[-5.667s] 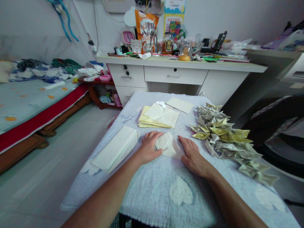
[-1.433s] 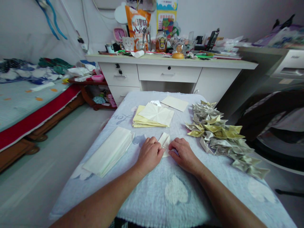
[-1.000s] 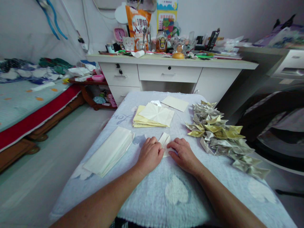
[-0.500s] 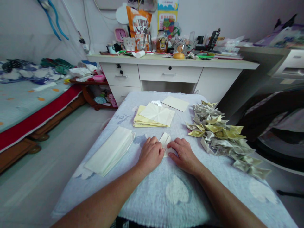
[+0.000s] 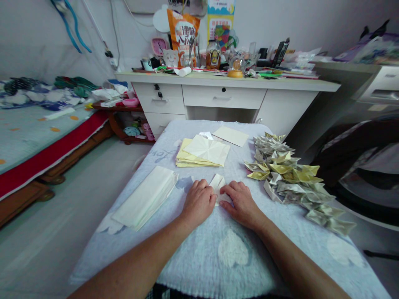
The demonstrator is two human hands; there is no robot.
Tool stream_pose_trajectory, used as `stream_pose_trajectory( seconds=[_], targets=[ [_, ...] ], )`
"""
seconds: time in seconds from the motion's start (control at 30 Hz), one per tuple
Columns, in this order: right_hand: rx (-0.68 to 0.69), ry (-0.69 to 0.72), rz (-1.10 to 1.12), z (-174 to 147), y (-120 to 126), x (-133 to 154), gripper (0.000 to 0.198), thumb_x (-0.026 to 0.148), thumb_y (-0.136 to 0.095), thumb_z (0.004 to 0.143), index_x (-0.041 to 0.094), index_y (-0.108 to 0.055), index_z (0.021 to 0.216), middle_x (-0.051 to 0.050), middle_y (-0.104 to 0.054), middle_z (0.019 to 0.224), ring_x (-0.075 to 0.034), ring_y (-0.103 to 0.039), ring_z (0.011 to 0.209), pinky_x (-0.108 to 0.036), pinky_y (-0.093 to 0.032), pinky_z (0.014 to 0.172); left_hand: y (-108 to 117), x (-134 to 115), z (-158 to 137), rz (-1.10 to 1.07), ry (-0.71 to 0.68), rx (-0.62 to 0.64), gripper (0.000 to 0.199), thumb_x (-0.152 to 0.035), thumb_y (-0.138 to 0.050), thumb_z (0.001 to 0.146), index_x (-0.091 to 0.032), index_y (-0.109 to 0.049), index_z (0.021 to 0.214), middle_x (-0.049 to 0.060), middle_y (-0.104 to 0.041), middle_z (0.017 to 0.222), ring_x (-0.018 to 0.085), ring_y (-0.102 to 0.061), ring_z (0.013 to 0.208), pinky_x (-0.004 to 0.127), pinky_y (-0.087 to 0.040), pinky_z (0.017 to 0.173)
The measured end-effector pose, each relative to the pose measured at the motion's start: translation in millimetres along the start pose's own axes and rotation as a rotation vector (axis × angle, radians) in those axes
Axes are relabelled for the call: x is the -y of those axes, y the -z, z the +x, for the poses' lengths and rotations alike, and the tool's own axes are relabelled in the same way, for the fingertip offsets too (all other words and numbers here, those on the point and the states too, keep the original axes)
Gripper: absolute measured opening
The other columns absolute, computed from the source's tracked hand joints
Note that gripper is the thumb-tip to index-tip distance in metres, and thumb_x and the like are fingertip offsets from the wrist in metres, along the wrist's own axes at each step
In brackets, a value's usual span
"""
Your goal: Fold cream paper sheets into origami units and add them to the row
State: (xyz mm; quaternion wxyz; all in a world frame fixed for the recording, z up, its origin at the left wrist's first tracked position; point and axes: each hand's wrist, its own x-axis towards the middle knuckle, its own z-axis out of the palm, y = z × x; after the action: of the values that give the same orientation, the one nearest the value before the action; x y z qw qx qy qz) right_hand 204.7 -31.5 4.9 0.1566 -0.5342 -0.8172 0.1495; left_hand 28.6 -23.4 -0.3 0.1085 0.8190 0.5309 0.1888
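A small piece of folded cream paper [image 5: 217, 182] lies on the cloth-covered table between my two hands. My left hand [image 5: 200, 201] is closed over its left side, the fingers curled and partly hiding it. My right hand [image 5: 238, 201] rests at its right side with a gap between thumb and forefinger, the fingertips touching the paper. Just beyond them is a stack of yellow paper [image 5: 183, 160] with a creased white sheet [image 5: 207, 149] on top. A long stack of folded white paper [image 5: 146, 197] lies to the left. Several folded paper shapes [image 5: 289, 172], grey and gold, are heaped at the right.
A cream card [image 5: 230, 136] lies near the table's far edge. Behind the table stands a white desk [image 5: 224, 97] crowded with a jar [image 5: 213, 56], an orange bag [image 5: 183, 35] and other items. A bed [image 5: 40, 137] is at the left, a washing machine [image 5: 377, 95] at the right.
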Motion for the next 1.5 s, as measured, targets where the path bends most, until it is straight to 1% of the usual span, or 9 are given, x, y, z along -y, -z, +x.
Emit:
stream_pose_trajectory(
  seconds=[0.17,0.3,0.4,0.5,0.7,0.97,1.17,1.37,1.5],
  targets=[
    [-0.001,-0.005,-0.015,-0.7,-0.1,1.8,0.021,0.031,-0.059,0.084,0.025,-0.060,0.104,-0.005,-0.054,0.100,-0.023,-0.044,0.094,-0.035,-0.033,0.081,0.3,1.1,-1.1,-0.003,0.002,0.009,0.017,-0.021,-0.049,0.087,-0.019,-0.055,0.071,0.005,-0.052,0.086,0.020,-0.048,0.089,0.034,-0.038,0.080],
    [0.005,-0.010,-0.025,-0.6,0.5,2.4,0.020,0.030,-0.058,0.085,0.025,-0.060,0.104,-0.005,-0.054,0.101,-0.023,-0.044,0.095,-0.035,-0.033,0.082,4.4,3.9,-6.1,-0.024,0.050,0.021,0.009,-0.029,-0.059,0.082,-0.021,-0.056,0.079,0.003,-0.052,0.093,0.022,-0.048,0.095,0.034,-0.036,0.080],
    [0.005,-0.015,-0.028,-0.1,0.8,3.2,0.020,0.030,-0.058,0.085,0.025,-0.060,0.104,-0.006,-0.054,0.100,-0.023,-0.045,0.095,-0.035,-0.033,0.082,7.4,5.8,-9.2,-0.022,0.061,0.033,0.017,-0.037,-0.064,0.078,-0.023,-0.055,0.084,0.002,-0.052,0.099,0.023,-0.046,0.098,0.037,-0.034,0.082],
    [-0.003,-0.031,-0.036,0.6,0.2,4.8,0.020,0.033,-0.058,0.085,0.025,-0.060,0.104,-0.006,-0.055,0.100,-0.024,-0.045,0.095,-0.035,-0.033,0.081,8.4,6.5,-9.9,-0.015,0.057,0.041,0.022,-0.039,-0.066,0.077,-0.023,-0.054,0.087,0.002,-0.051,0.100,0.024,-0.046,0.098,0.039,-0.033,0.084],
    [-0.005,-0.044,-0.049,0.8,-1.1,5.6,0.023,0.039,-0.059,0.086,0.026,-0.060,0.104,-0.006,-0.055,0.099,-0.025,-0.045,0.095,-0.036,-0.033,0.079,9.2,8.8,-9.0,-0.023,0.052,0.069,0.026,-0.039,-0.067,0.076,-0.023,-0.052,0.090,0.002,-0.049,0.104,0.024,-0.045,0.100,0.039,-0.033,0.086],
    [0.020,-0.034,-0.042,-0.7,1.3,-4.5,0.024,0.036,-0.061,0.085,0.032,-0.062,0.109,-0.005,-0.053,0.104,-0.024,-0.045,0.097,-0.038,-0.032,0.081,12.7,15.6,-10.9,-0.108,0.032,0.127,0.026,-0.030,-0.068,0.073,-0.025,-0.051,0.092,0.001,-0.047,0.112,0.023,-0.043,0.105,0.039,-0.032,0.092],
    [0.048,-0.006,-0.040,-1.1,4.2,-12.0,0.029,0.028,-0.060,0.086,0.035,-0.062,0.114,-0.005,-0.053,0.103,-0.023,-0.045,0.096,-0.036,-0.034,0.081,15.6,19.4,-12.4,-0.160,0.027,0.157,0.023,-0.026,-0.065,0.073,-0.025,-0.053,0.092,0.001,-0.047,0.115,0.022,-0.042,0.107,0.039,-0.031,0.096],
    [0.051,0.011,-0.028,-2.0,6.0,-15.3,0.032,0.021,-0.057,0.086,0.034,-0.063,0.115,-0.005,-0.053,0.102,-0.022,-0.045,0.095,-0.036,-0.035,0.083,20.1,25.0,-11.8,-0.208,0.009,0.213,0.026,-0.020,-0.062,0.072,-0.026,-0.053,0.095,0.001,-0.046,0.117,0.022,-0.041,0.111,0.039,-0.030,0.098],
    [0.021,0.029,0.047,-2.4,7.4,-16.8,0.030,0.017,-0.048,0.090,0.031,-0.065,0.110,-0.005,-0.056,0.101,-0.020,-0.047,0.094,-0.035,-0.035,0.084,22.6,25.6,-10.5,-0.208,-0.002,0.226,0.029,-0.019,-0.060,0.071,-0.027,-0.054,0.098,0.001,-0.046,0.117,0.023,-0.041,0.112,0.040,-0.030,0.099]
  ],
)
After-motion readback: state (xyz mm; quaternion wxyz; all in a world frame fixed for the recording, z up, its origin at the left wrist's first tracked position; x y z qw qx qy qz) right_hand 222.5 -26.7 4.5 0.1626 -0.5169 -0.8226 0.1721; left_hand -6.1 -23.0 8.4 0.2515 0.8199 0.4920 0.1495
